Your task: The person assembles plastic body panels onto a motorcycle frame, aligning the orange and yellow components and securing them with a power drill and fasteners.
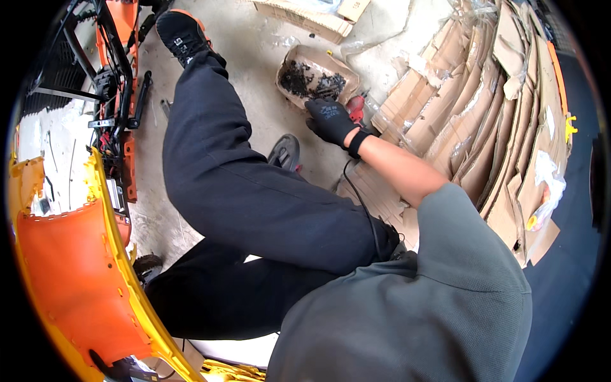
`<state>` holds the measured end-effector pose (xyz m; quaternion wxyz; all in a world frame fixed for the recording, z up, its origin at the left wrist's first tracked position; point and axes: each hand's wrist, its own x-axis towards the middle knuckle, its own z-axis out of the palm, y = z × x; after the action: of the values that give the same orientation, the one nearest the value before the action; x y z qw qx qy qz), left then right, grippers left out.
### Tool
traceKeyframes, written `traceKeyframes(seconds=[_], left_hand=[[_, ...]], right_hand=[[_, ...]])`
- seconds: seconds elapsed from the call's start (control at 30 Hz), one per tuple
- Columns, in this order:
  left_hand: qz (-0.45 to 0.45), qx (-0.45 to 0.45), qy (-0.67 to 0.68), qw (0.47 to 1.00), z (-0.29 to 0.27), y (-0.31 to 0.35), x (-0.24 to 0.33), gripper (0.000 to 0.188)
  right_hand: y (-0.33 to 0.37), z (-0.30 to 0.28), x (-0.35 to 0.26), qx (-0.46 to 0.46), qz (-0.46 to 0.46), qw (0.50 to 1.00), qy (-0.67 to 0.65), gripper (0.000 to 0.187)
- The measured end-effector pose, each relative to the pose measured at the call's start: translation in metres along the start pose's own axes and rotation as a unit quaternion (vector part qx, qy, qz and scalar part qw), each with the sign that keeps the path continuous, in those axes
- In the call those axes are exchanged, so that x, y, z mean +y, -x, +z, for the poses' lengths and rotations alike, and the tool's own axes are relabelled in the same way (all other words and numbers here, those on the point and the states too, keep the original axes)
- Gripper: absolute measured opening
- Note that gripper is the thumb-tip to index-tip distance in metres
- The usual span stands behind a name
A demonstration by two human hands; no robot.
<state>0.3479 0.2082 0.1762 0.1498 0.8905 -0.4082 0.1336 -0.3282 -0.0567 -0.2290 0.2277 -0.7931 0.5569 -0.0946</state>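
My right hand (331, 121), in a black glove, is at the near edge of a small open cardboard box (349, 71). Its fingers are bent and drawn together; whatever they hold, if anything, is hidden beneath the glove. Inside the box lie many small black pieces (329, 86), probably screws, heaped in two patches. A red tool (356, 109) lies on the floor just right of the hand, partly covered by it. A black cord runs from near the wrist down towards my leg. My left hand is out of sight.
Flattened cardboard sheets (471, 95) are stacked along the right. At left stands an orange and black frame (121, 95), with a curved orange and yellow panel (73, 274) nearer me. My shoe (181, 35) rests on the concrete floor. Another carton (312, 24) is at the top.
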Motion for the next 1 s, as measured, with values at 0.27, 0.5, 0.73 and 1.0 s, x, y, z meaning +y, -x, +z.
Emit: traceKeyframes(seconds=[0.27,0.5,0.73,1.0], left_hand=[[0.009,-0.014,-0.025,1.000,-0.009,-0.006,0.003,0.038],[0.011,-0.024,-0.044,0.999,-0.016,-0.010,0.002,0.038],[0.017,-0.033,-0.054,0.998,-0.020,-0.013,-0.002,0.038],[0.012,-0.042,-0.072,0.996,-0.031,-0.006,-0.008,0.038]], right_hand=[[-0.003,0.022,0.014,0.049,-0.042,0.998,0.012,0.016],[-0.032,-0.012,0.029,-0.095,0.042,0.990,-0.091,0.018],[-0.078,-0.016,0.110,-0.080,0.067,0.994,-0.027,0.021],[-0.075,0.006,0.113,-0.132,0.049,0.989,0.051,0.021]])
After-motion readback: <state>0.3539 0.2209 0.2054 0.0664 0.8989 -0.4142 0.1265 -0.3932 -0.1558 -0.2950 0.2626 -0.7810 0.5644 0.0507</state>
